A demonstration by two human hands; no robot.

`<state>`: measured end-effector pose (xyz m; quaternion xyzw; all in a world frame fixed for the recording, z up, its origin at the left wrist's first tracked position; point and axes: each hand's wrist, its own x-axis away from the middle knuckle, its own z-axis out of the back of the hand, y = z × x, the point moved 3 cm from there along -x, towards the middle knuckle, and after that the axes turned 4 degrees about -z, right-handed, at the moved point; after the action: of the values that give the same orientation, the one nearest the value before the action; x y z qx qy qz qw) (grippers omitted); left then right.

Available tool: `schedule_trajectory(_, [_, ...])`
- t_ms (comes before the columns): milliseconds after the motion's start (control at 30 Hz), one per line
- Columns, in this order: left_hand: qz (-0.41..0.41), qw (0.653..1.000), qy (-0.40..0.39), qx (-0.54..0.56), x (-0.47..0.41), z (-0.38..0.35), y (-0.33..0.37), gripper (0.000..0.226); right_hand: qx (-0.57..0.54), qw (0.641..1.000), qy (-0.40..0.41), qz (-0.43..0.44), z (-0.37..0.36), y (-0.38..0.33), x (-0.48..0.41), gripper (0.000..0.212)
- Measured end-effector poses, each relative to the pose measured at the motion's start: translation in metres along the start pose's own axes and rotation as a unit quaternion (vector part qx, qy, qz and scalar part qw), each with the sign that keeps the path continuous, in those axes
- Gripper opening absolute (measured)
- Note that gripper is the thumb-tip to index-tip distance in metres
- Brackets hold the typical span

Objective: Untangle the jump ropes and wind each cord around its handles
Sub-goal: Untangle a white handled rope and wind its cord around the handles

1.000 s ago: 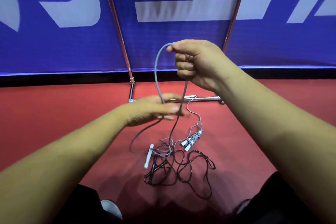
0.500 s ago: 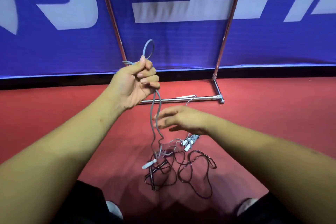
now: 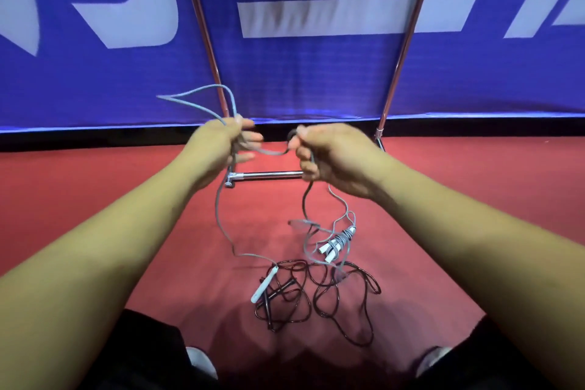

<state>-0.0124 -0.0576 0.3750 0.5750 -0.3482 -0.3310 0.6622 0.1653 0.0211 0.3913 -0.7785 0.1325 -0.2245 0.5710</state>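
My left hand point(image 3: 221, 146) is closed on a grey jump-rope cord point(image 3: 218, 212), with a loop of it sticking up and left above the fist. From that hand the cord hangs down to a white handle point(image 3: 264, 285) lying on the red floor. My right hand point(image 3: 329, 155) grips the same grey cord and also a dark cord that drops below it. A short slack stretch joins the two hands. A black jump rope point(image 3: 345, 298) lies tangled on the floor. A wound grey bundle with white handles point(image 3: 338, 242) lies beside it.
A blue banner point(image 3: 300, 73) on a chrome frame stands just behind my hands, its foot bar point(image 3: 269, 175) on the red floor point(image 3: 95, 199). My knees and shoes point(image 3: 199, 364) sit at the bottom edge.
My right hand rose from near the floor and closed on the cord. The left hand holds its grip at about the same height. The white handle slid left on the floor.
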Motion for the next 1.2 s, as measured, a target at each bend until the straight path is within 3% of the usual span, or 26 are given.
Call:
schedule_trajectory(167, [0.019,0.96,-0.27,0.067,0.034,-0.055,-0.02,0.029,-0.232,0.972,0.023,0.026,-0.001,-0.039,-0.002,0.028])
schedule_trajectory(267, [0.005,0.942,-0.334,0.03,0.044,-0.082,-0.027,0.045,-0.272,0.961,0.037,0.035,0.001,-0.047,-0.004,0.027])
schedule_trajectory(400, [-0.036,0.95,-0.3,-0.074,0.042,-0.08,-0.028,0.033,-0.239,0.966,0.091,0.05,0.016,-0.049,-0.006,0.028])
schedule_trajectory(500, [-0.011,0.974,-0.226,0.027,0.039,-0.071,-0.022,0.031,-0.118,0.978,0.162,0.05,0.036,-0.04,-0.006,0.031])
schedule_trajectory(567, [0.011,0.976,-0.17,0.134,0.035,-0.067,-0.013,0.031,-0.065,0.983,0.169,0.002,0.04,-0.023,-0.006,0.039])
schedule_trajectory(700, [0.019,0.962,-0.098,0.255,0.024,-0.057,0.004,0.032,-0.011,0.993,0.07,-0.094,0.017,0.021,0.0,0.046])
schedule_trajectory(800, [0.015,0.962,-0.059,0.265,0.019,-0.047,0.011,0.031,0.075,0.993,-0.024,-0.084,0.002,0.037,0.007,0.036])
schedule_trajectory(900, [0.001,0.964,-0.005,0.267,0.013,-0.034,0.015,0.031,0.277,0.958,-0.045,-0.05,0.01,0.041,0.015,0.035])
schedule_trajectory(967, [-0.01,0.964,0.018,0.266,0.011,-0.026,0.016,0.033,0.346,0.935,-0.041,-0.062,0.019,0.046,0.017,0.039])
schedule_trajectory(1033, [-0.018,0.966,0.037,0.255,0.008,-0.021,0.014,0.034,0.315,0.947,-0.032,-0.059,0.021,0.046,0.018,0.034])
schedule_trajectory(1100, [-0.007,0.974,0.042,0.221,0.005,-0.019,0.011,0.038,0.216,0.976,-0.004,-0.027,0.021,0.036,0.013,0.029])
schedule_trajectory(1200, [0.093,0.988,-0.014,0.124,0.014,-0.023,0.001,0.061,0.152,0.988,0.012,0.034,0.018,0.014,0.009,0.029])
